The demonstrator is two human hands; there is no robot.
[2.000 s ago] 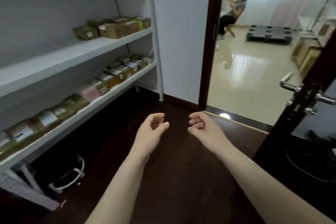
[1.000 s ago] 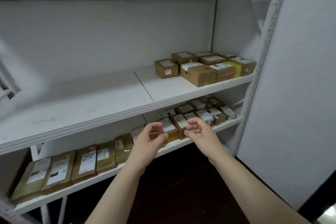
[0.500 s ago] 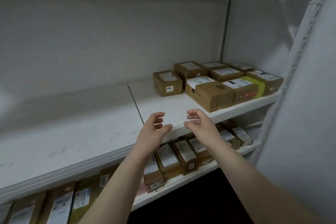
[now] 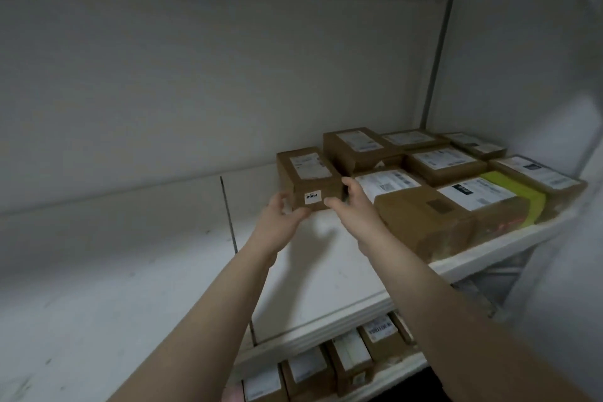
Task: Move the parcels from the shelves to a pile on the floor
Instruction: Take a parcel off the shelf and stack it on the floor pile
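As it sits on the shelf (image 4: 310, 274), your left hand (image 4: 280, 217) and right hand (image 4: 354, 210) grip the small parcel (image 4: 308, 173).

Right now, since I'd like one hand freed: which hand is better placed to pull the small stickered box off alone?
Probably the right hand: its fingers curl round the right side of the small brown box, thumb on the front. The left hand grips only the lower left corner.

place: parcel storeroom | evidence: white shelving (image 4: 130, 271) in tiers | labelled cardboard parcels (image 4: 443, 163) in rows
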